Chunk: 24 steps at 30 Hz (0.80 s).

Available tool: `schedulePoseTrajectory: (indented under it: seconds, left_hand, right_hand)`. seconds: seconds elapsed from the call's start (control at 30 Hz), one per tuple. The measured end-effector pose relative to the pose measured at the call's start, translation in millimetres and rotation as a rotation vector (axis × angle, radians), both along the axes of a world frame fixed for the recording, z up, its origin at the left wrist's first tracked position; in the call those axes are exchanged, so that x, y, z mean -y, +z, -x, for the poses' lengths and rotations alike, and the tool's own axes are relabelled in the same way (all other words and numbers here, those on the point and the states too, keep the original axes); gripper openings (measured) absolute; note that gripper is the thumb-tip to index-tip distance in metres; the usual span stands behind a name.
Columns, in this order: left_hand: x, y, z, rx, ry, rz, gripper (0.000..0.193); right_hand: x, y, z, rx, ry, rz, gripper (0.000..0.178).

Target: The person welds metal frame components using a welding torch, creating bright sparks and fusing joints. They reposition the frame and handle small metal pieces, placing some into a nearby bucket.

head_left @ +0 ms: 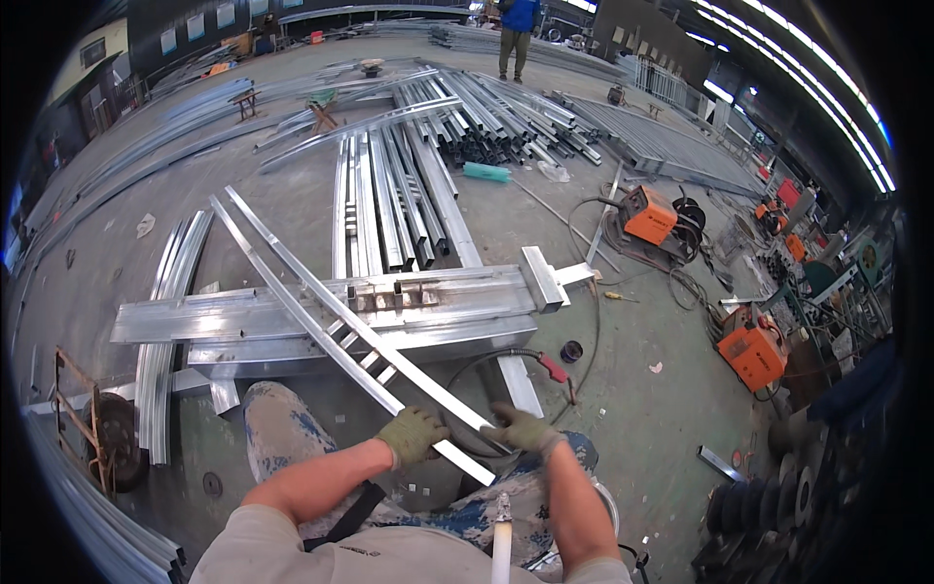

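A ladder-like metal frame (418,375) of two long, shiny square tubes joined by short cross pieces slants from the far left toward me. It rests across a low stand of wide steel channels (214,318). My left hand (413,435), in a greenish work glove, is closed over the left tube near its close end. My right hand (522,429), gloved alike, grips the close end of the right tube; its fingertips are partly hidden. Just beyond the right hand, a welding torch (553,366) with a red handle lies at the stand's edge, its dark cable looping behind the frame.
Loose tubes (360,214) lie beyond the stand, with a larger pile (496,117) behind. Orange welding machines (649,214) stand right. A wheeled cart (97,428) is at left. A person (516,39) stands far off. A cigarette (501,550) juts up close below.
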State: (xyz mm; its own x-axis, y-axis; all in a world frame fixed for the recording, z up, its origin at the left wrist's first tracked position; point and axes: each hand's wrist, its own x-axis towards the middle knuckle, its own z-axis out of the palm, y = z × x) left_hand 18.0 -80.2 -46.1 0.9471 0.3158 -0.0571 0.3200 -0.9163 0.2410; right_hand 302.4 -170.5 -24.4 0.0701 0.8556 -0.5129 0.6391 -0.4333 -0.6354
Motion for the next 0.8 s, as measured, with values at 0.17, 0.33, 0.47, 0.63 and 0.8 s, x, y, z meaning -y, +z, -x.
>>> schedulePoseTrajectory:
  seconds: [0.17,0.33,0.47,0.63,0.8]
  left_hand:
    - [-14,0,22,-0.081,-0.048,0.046,0.048]
    - [-5,5,18,-0.137,-0.102,0.059,0.035]
    - [-2,12,33,-0.041,-0.084,0.056,0.037]
    - [-17,55,41,0.085,-0.082,0.231,0.052]
    - [-19,72,58,0.402,-0.076,0.196,0.053]
  right_hand:
    - [-1,-26,55,0.153,0.071,-0.001,0.077]
    - [25,-31,61,-0.053,0.018,-0.015,0.064]
    - [20,-1,74,-0.232,-0.017,0.113,0.046]
    - [13,34,73,-0.436,-0.085,0.203,0.039]
    - [22,7,63,-0.658,-0.069,0.235,0.034]
